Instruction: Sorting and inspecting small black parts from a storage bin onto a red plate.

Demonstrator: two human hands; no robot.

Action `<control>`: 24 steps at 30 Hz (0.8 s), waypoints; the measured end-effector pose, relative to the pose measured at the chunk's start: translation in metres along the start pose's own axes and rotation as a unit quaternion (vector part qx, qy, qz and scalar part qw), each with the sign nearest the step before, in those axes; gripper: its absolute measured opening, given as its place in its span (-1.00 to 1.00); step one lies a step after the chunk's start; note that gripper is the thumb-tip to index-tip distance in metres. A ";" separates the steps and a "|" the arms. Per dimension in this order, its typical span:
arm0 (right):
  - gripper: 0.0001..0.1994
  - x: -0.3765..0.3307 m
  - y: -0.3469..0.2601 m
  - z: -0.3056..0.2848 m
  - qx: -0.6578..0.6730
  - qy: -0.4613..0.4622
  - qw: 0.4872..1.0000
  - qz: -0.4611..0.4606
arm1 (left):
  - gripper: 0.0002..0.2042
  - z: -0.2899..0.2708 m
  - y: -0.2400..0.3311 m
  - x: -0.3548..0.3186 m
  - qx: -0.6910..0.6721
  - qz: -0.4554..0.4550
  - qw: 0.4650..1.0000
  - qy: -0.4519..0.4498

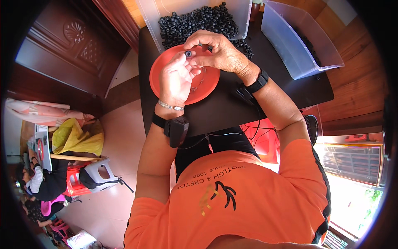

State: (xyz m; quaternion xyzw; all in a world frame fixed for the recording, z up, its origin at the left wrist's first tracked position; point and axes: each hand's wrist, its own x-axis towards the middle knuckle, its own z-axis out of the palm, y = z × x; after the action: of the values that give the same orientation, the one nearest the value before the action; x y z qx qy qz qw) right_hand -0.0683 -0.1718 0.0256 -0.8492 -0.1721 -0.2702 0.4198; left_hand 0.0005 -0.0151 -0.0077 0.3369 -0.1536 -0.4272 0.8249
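The left hand [176, 79] pinches a small, round, black ring [188, 53] over a round, orange-red plate [209, 83]; the right hand [219, 52] curls close, but I cannot tell if it grips too. Both cover part of the plate. Dark brown worktop [265, 54] shows between the plate and a see-through, bluish plastic box [300, 60].

Saw, in upper centre of frame, a plate [210, 81] on the table [286, 97], below a box [150, 18] with parts [199, 23]; at upper right, a second box [292, 54].
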 end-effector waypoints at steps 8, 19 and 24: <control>-0.75 -0.001 0.001 0.001 0.040 0.007 0.999 0.027 | -0.74 0.001 0.001 -0.001 0.003 -0.004 1.000 -0.016; -0.79 -0.001 -0.010 -0.001 -0.116 0.013 0.993 -0.011 | -0.81 0.000 0.001 0.000 0.028 -0.014 0.999 0.012; -0.77 -0.001 -0.009 0.001 -0.112 0.012 0.993 -0.027 | -0.81 0.000 0.001 0.000 0.002 -0.014 1.000 -0.004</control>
State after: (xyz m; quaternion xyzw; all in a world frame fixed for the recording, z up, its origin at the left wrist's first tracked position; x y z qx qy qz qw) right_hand -0.0739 -0.1657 0.0300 -0.8826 -0.1583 -0.3089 0.3170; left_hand 0.0012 -0.0147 -0.0075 0.3393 -0.1529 -0.4393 0.8176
